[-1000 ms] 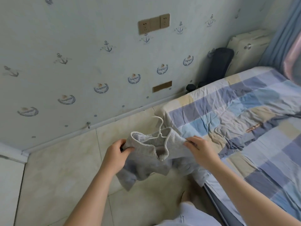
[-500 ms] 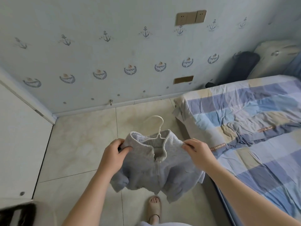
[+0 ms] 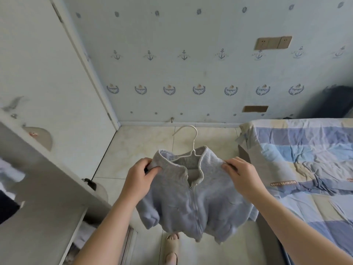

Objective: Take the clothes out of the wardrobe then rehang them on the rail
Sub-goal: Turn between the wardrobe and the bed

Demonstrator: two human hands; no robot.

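A small grey zip-up jacket (image 3: 193,205) hangs on a white hanger (image 3: 192,139) in front of me, above the tiled floor. My left hand (image 3: 138,177) grips the jacket's left shoulder over the hanger's end. My right hand (image 3: 241,175) grips the right shoulder the same way. The hanger's hook sticks up past the collar, pointing toward the wall. The white wardrobe (image 3: 44,104) stands at the left with its door open; dark and light clothes show blurred at its left edge. The rail is hidden.
A bed with a blue checked cover (image 3: 307,165) fills the right side. The wardrobe's door edge (image 3: 57,169) juts toward me at the lower left. My foot in a beige slipper (image 3: 172,247) stands on the floor below the jacket. A dark bag (image 3: 336,100) leans at the far right wall.
My view has swung left from the bed toward the wardrobe, which now fills the left side. Both hands keep the same hold on the jacket's shoulders.
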